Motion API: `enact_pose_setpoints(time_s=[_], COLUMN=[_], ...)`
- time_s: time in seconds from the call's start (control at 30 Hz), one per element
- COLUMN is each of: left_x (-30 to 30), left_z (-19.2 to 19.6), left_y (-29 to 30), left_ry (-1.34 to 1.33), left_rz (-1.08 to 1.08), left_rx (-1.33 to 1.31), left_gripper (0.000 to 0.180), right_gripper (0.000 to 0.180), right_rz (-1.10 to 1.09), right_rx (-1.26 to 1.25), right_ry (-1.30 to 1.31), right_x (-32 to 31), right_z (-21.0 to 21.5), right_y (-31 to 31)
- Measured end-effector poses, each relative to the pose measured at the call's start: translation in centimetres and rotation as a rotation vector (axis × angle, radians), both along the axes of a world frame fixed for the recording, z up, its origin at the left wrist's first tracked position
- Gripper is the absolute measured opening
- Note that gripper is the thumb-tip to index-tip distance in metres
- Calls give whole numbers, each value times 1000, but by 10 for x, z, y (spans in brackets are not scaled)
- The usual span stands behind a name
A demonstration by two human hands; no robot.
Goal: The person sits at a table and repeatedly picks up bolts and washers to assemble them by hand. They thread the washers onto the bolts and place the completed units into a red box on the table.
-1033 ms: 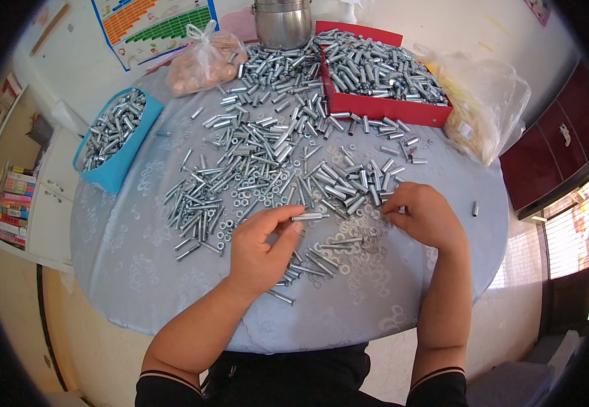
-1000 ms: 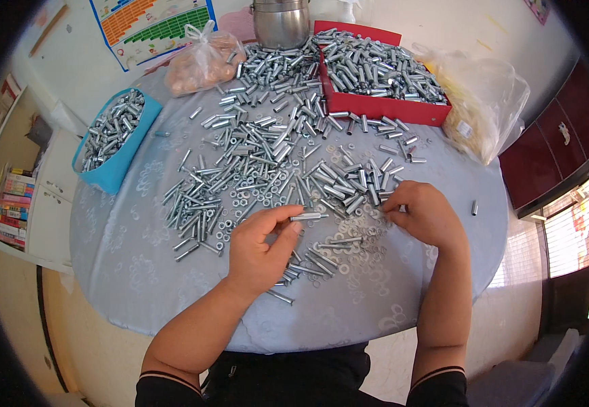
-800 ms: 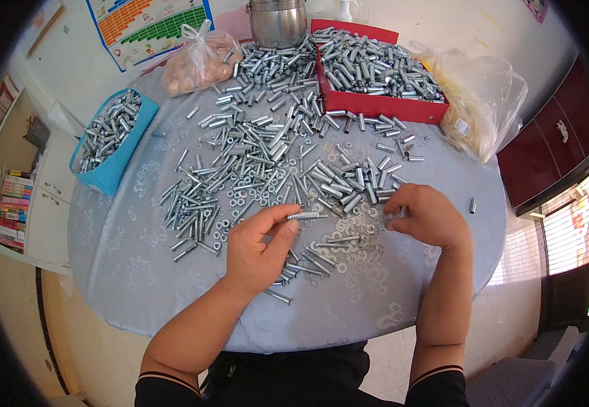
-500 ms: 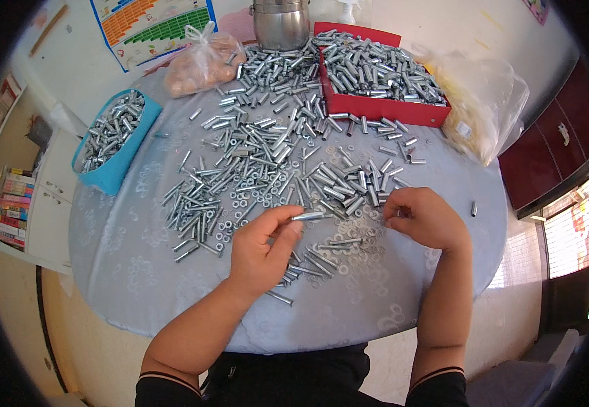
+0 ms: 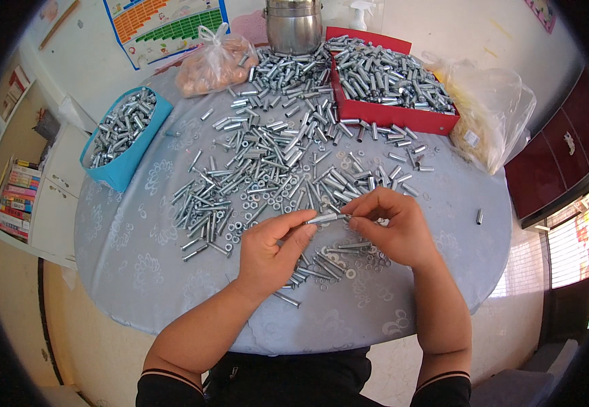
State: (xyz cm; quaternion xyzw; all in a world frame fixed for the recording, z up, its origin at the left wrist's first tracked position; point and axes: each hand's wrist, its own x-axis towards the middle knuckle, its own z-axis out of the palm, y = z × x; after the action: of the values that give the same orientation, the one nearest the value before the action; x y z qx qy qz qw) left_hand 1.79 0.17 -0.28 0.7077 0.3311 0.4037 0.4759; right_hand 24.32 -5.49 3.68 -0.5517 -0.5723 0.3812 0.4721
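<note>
Metal bolt, held crosswise over the worktop: the left hand pinches its left end, thumb against forefinger; the right hand arches inward at the other end, its grip's closure unclear.

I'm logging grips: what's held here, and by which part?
A silvery metal sleeve, its left end pinched by the left hand. The right hand is at the right end; whether it grips too is unclear.
</note>
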Motion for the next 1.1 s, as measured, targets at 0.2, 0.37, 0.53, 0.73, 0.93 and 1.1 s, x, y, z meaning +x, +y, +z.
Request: enact_pose_setpoints(time_s=[0.2, 0.37, 0.53, 0.73, 0.93, 1.1], left_x=[2, 0, 1, 1, 2, 1], left_z=[4, 8, 7, 1, -1, -3], left_y=[-2, 0, -2, -1, 1, 0], left_ry=[0, 15, -42, -192, -143, -133], left_rz=[-9, -62, -101, -53, -50, -53], left_rx=[-36, -92, -122, -277, -212, -154], left_gripper=[24, 24, 23, 23, 23, 23], right_gripper=[10, 18, 20, 12, 11, 9], right_rz=[36, 7, 53, -191, 11, 21], right_rx=[26, -103, -104, 80, 97, 8], right_ry=[35, 112, 52, -223, -824, -884], right_x=[-5, -6, -6, 25, 48, 48], right_z=[-6, -3, 2, 9, 5, 4], right_y=[2, 2, -1, -2, -7, -9])
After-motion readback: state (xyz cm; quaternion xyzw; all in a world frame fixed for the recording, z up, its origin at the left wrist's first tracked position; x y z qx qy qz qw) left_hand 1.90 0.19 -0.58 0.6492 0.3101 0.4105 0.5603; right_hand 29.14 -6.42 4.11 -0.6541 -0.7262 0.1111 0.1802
